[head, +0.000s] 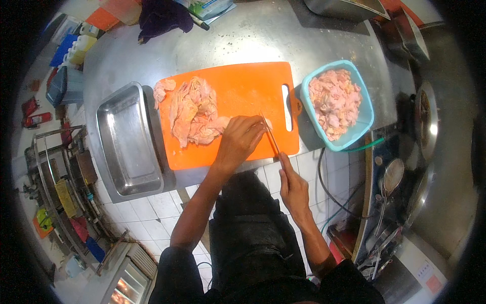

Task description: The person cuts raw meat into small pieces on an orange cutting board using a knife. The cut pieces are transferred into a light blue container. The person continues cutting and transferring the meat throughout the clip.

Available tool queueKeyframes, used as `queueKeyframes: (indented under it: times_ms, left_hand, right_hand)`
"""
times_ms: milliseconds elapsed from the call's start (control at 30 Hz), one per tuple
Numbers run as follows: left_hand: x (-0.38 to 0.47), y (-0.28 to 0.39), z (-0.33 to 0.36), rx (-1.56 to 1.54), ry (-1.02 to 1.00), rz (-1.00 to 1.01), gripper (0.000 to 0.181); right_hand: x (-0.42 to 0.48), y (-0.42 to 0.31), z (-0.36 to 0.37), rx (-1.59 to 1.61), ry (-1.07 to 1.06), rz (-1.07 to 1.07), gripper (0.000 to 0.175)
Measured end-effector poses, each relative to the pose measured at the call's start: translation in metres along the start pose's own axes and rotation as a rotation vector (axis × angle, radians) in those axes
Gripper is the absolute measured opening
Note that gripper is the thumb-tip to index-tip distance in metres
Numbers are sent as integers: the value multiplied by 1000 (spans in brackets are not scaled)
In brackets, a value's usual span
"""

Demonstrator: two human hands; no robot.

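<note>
An orange plastic cutting board [250,83] lies on the metal table before me. My left hand [243,133] presses a strip of raw, skin-like poultry against the board, fingers bent. Its far end shows as a pale piece [269,124] beside the knife. My right hand [294,184] grips the handle of a kitchen knife [272,137], whose narrow blade touches or nearly touches my left fingertips. A heap of raw poultry skin [195,112] covers the board's left part. Right of the board, a light-blue plastic basin [324,131] holds many cut pieces [336,100].
An empty-looking steel tray [131,144] stands left of the board. A dark cloth [163,19] and a marker [199,22] lie at the far edge. Metal containers [347,7] stand at the far right. Strainers [393,174] and ladles are beside the right-hand counter.
</note>
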State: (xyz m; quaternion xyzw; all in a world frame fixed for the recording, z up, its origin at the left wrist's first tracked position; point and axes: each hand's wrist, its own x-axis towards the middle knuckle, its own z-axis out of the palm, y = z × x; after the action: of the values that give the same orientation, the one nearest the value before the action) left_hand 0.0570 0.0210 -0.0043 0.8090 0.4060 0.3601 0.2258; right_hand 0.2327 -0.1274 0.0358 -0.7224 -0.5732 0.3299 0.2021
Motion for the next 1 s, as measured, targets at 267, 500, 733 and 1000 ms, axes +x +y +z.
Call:
queueKeyframes:
  times_ms: [267, 500, 733, 1000]
  left_hand:
    - [2, 0, 4, -78, -31, -56, 15]
    - [2, -2, 9, -36, -1, -56, 16]
    - [6, -1, 9, -41, 4, -60, 15]
    - [2, -7, 9, -11, -28, -34, 17]
  right_hand:
    - [23, -9, 12, -1, 46, -48, 59]
    - [13, -14, 12, 11, 10, 24, 54]
    - [30, -21, 12, -24, -43, 85, 59]
    - [-45, -20, -16, 14, -113, 207, 58]
